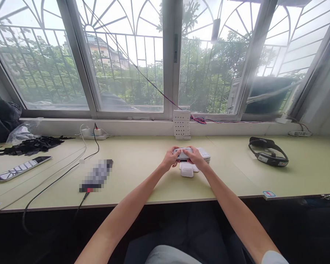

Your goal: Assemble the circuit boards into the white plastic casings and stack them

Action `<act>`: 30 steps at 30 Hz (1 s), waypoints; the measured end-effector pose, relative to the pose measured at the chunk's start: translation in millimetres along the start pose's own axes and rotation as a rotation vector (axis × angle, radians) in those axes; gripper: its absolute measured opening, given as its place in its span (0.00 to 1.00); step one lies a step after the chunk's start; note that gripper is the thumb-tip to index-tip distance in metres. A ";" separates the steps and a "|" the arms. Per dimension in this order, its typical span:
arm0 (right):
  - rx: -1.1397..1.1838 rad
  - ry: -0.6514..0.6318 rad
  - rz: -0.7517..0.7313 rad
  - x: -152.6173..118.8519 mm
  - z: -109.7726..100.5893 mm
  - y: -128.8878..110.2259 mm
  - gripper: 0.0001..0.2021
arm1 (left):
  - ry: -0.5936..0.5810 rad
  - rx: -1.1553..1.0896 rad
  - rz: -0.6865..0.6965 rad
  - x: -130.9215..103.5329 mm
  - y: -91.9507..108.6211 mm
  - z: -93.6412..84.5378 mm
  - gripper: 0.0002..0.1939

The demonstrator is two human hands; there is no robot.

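A small pale grey, box-shaped object (185, 154) with rounded corners is held level above the table; its exact kind is too small to make out. My left hand (171, 157) grips its left end, thumb on top. On the right end, my right hand (195, 158) has the same grip, with the thumbs close together. Below the hands lies a white rounded case (187, 171) beside other white pieces. Partly behind my right hand stands a stack of flat white pieces (205, 153).
The pale table (231, 176) ends at a front edge near my lap. At right lies a black strapped headset (268, 154). A phone (22, 168), a blurred device (96, 176), cables and black straps (35, 145) occupy the left. A white perforated block (182, 124) stands by the window.
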State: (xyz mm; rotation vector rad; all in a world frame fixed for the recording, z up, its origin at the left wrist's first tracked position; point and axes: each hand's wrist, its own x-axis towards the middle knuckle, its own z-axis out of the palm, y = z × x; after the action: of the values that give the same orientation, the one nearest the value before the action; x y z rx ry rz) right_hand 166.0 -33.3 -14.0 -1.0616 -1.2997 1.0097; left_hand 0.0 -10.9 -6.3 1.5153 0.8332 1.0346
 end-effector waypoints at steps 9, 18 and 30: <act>0.001 -0.045 0.051 1.8 -0.5 1.5 0.23 | -0.002 0.013 -0.034 2.2 -1.3 -3.0 0.20; -0.043 0.048 0.084 1.2 1.0 -1.1 0.17 | -0.014 0.035 -0.007 0.8 -1.1 -1.9 0.20; -0.045 0.042 0.067 1.3 0.5 -1.0 0.17 | -0.013 0.042 0.019 0.7 -2.2 -2.3 0.23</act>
State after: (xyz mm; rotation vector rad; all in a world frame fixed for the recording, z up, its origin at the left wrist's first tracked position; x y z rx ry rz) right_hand 165.5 -32.2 -12.7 -1.1617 -1.2652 1.0062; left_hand -1.9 -9.0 -8.2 1.5665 0.8367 1.0257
